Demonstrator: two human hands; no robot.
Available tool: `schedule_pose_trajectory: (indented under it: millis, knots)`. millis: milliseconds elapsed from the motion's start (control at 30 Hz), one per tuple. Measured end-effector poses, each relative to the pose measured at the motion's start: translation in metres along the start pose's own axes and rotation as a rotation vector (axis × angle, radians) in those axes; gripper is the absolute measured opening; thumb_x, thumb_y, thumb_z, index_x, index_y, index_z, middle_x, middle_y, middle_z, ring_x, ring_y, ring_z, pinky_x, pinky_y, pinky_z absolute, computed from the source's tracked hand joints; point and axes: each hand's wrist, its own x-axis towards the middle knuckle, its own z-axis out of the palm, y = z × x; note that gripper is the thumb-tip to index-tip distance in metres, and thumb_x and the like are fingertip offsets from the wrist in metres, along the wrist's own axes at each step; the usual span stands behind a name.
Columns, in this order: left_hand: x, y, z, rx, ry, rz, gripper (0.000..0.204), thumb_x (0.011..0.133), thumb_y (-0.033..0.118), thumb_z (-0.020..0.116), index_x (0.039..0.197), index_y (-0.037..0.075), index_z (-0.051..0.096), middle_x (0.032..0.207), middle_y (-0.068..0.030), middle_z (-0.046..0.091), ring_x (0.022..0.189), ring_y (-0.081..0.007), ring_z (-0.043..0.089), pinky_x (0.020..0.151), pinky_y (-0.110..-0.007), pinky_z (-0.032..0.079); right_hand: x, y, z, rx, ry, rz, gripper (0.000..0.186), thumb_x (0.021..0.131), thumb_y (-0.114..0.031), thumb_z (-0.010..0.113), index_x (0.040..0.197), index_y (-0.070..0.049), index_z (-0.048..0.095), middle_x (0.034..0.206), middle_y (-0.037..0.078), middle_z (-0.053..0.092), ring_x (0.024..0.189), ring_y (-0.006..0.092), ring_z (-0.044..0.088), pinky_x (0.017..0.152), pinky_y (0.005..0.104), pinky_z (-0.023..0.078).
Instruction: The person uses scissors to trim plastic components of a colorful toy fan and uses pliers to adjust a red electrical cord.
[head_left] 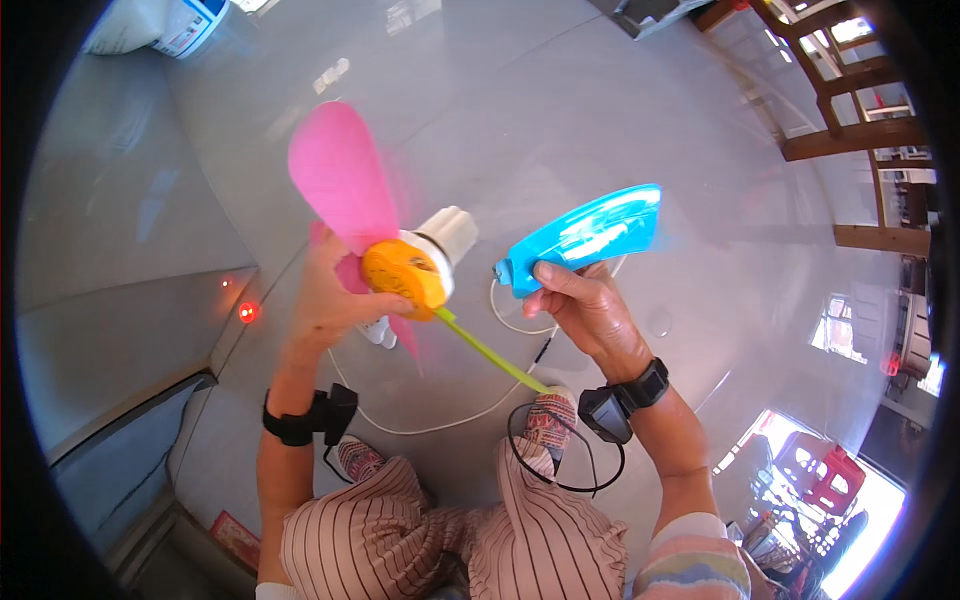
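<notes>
My left hand [330, 300] grips a small fan's round orange hub [400, 275], thumb across its front. From the hub a pink blade [345, 175] stands up, smeared at its edge by motion. A thin green blade [490, 355], seen nearly edge-on, slopes down to the right. A ribbed white part [450, 232] juts out behind the hub. Away from the fan, on the right, my right hand [590, 310] pinches a loose shiny blue fan blade [590, 230] near its narrow end. That end, with its small fitting, points toward the hub without touching it.
A white cable [405, 432] curves over the grey floor beneath my hands. Black bands with devices sit on both wrists; a black cable [622, 465] loops near my right one. Beyond are a bucket [200, 28], a red light [249, 313], wooden framing [855, 140] and a red stool [835, 480].
</notes>
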Motion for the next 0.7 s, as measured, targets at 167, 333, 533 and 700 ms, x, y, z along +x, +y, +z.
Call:
schedule_pose_trajectory:
  millis: [167,333,533,700]
  knots:
    - [0.015,-0.012,-0.036,-0.004,-0.141,-0.065,0.070,0.049,0.013,0.081,0.112,0.000,0.054,0.119,-0.0082,0.048,0.110,-0.0198,0.047,0.097,-0.031,0.034,-0.002,0.007,-0.013,0.246,-0.128,0.043,0.023,0.084,-0.012,0.057,0.102,0.003,0.055,0.086,0.012,0.063,0.070,0.0176,0.062,0.067,0.0293,0.052]
    - [0.013,0.008,-0.025,0.273,-0.210,-0.067,0.075,0.050,0.022,0.080,0.117,0.002,0.051,0.124,-0.0103,0.043,0.118,-0.0238,0.039,0.101,-0.033,0.029,-0.020,0.007,-0.025,-0.127,-0.043,-0.244,0.015,0.083,-0.007,0.057,0.094,0.001,0.059,0.086,0.010,0.060,0.070,0.0198,0.062,0.067,0.0298,0.052]
    - [-0.017,0.022,-0.009,0.576,-0.121,-0.008,0.067,0.057,0.019,0.075,0.117,0.004,0.049,0.123,-0.0163,0.038,0.117,-0.0292,0.035,0.098,-0.039,0.030,-0.044,0.018,-0.053,-1.237,0.095,-0.778,0.050,0.069,-0.006,0.066,0.116,-0.018,0.056,0.109,0.014,0.048,0.089,0.0278,0.057,0.071,0.0320,0.051]
    - [-0.035,0.024,-0.025,0.712,0.070,0.081,0.066,0.062,0.021,0.072,0.120,0.002,0.047,0.124,-0.0156,0.039,0.118,-0.0285,0.036,0.096,-0.039,0.033,-0.051,0.029,-0.076,-1.362,0.154,-0.836,0.057,0.064,-0.005,0.067,0.118,-0.019,0.055,0.098,0.010,0.049,0.080,0.0256,0.058,0.066,0.0319,0.052]
